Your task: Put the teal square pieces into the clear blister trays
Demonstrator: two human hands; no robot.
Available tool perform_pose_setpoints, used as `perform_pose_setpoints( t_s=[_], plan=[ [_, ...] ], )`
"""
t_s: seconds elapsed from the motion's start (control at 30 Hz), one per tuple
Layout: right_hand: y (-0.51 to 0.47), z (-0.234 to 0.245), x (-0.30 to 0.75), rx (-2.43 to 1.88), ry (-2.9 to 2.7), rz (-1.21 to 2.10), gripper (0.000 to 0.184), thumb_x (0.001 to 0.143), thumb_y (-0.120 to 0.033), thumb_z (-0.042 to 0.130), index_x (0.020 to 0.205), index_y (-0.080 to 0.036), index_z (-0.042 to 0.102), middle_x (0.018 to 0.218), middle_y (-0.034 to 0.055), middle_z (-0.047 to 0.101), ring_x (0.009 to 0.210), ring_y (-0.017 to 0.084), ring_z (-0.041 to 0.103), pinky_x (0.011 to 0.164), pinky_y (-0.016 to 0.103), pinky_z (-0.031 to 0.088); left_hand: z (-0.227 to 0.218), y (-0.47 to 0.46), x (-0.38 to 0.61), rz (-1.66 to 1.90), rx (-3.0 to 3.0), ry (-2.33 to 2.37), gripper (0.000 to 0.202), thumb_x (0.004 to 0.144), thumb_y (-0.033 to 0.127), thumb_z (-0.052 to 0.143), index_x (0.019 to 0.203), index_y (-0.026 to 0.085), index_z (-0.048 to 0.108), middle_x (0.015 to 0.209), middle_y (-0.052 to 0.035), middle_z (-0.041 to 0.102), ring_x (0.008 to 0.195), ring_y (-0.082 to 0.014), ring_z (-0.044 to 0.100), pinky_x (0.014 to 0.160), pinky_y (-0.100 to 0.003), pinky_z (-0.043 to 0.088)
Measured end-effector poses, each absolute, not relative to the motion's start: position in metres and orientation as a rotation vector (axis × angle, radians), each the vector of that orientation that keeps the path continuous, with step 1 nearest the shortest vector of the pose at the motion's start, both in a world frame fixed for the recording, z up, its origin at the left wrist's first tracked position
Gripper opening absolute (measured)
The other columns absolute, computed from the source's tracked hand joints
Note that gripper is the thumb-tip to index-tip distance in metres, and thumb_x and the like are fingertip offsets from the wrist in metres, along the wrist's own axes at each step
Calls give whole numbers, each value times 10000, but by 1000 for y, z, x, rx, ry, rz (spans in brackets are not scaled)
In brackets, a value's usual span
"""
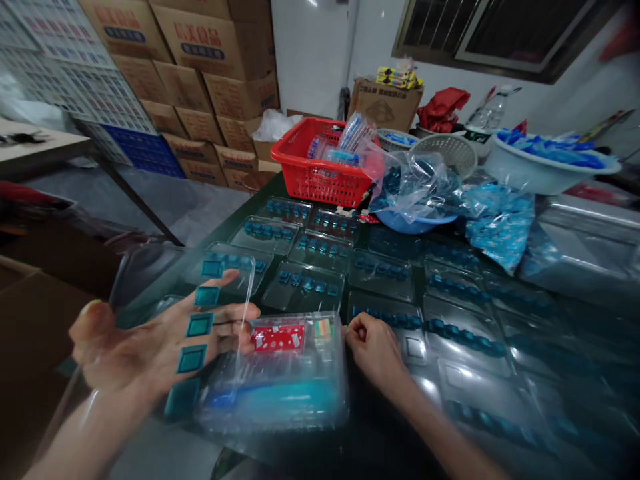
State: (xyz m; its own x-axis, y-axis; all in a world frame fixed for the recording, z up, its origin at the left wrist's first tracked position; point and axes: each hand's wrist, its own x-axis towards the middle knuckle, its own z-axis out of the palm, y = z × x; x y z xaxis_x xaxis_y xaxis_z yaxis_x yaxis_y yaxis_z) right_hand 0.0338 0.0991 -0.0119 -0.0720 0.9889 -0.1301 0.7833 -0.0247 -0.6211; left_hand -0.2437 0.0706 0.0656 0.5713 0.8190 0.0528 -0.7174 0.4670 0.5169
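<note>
A clear plastic box [330, 373] lies in front of me. Inside show a red dotted packet [277, 338], a small striped block [323, 329] and a blurred blue-teal long piece [270, 398]. Left of it, a clear tray [250, 280] with a row of teal squares [199, 325] tilts over my left hand [145, 340], which shows through the plastic. That hand is palm up with fingers spread, fingertips by the box's left edge. My right hand [373, 343] is curled, its fingers pinched at the box's right edge.
Several clear trays [305, 287] with teal pieces cover the dark green table. Behind them stand a red basket [325, 180], a blue bowl under clear bags [415, 221] and a basin of blue pieces [545, 167]. Cartons [215, 47] are stacked at the back left.
</note>
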Motion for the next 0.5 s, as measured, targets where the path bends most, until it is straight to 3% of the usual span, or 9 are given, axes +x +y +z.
perform_pose_setpoints(
  t_s=[0.13, 0.23, 0.5],
  plan=[
    [97, -16, 37, -1815, -1923, 673, 167, 754, -272, 430, 617, -184, 469, 599, -29, 499, 582, 100, 434, 507, 209, 225, 62, 67, -249, 930, 547, 276, 942, 534, 520, 616, 1281, 93, 232, 1233, -270, 343, 1097, -419, 336, 887, -558, 241],
    [95, -21, 38, -1793, -1928, 567, 163, 768, -259, 426, 628, -179, 452, 624, -29, 488, 599, 99, 431, 524, 212, 239, 62, 65, -252, 893, 552, 303, 966, 533, 518, 612, 1296, 93, 198, 1250, -273, 310, 1110, -435, 299, 896, -542, 245],
    [90, -20, 29, -1737, -2182, 66, 125, 778, -209, 438, 660, -170, 453, 697, 36, 461, 705, 175, 395, 608, 284, 260, 66, 67, -250, 863, 552, 294, 1020, 521, 545, 606, 1313, 104, 140, 1280, -259, 273, 1142, -419, 258, 928, -547, 108]
  ],
)
